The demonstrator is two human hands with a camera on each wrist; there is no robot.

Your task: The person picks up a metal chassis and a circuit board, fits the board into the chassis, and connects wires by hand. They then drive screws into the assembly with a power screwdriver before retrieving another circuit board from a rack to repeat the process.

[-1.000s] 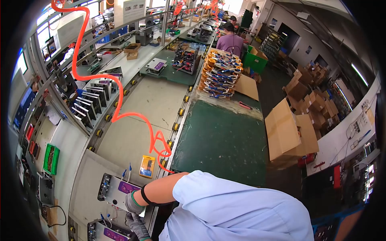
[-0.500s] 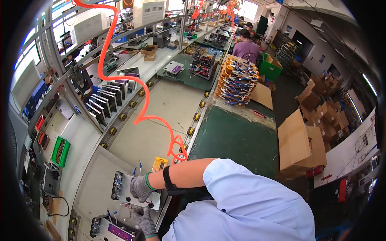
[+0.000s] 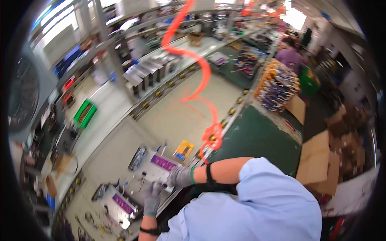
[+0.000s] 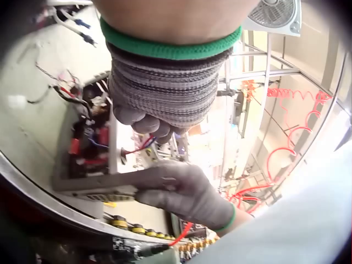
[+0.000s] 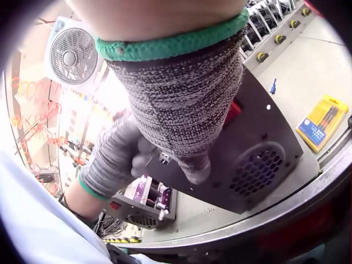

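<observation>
A metal machine case (image 3: 157,170) with a white top and purple label lies on the line in the head view. My gloved right hand (image 3: 181,176) grips its near edge; in the right wrist view the thumb lies along a dark panel (image 5: 220,165) with a honeycomb vent. My gloved left hand (image 3: 151,199) is beside it at the case's edge. The left wrist view shows its fingers curled near red and blue wires (image 4: 146,144); I cannot tell what they hold. Boards and wiring show inside the case (image 4: 91,146).
A second case (image 3: 120,205) with a purple label lies nearer on the left. Beyond the first case are a yellow tool pack (image 3: 183,150) and a coiled orange hose (image 3: 213,136). A green parts bin (image 3: 85,113) sits on the left shelf; a carton (image 3: 315,160) stands at right.
The head view has swung, shifting the scene rightward. My right hand has moved off the case's top to its near edge. My left hand has come up beside it.
</observation>
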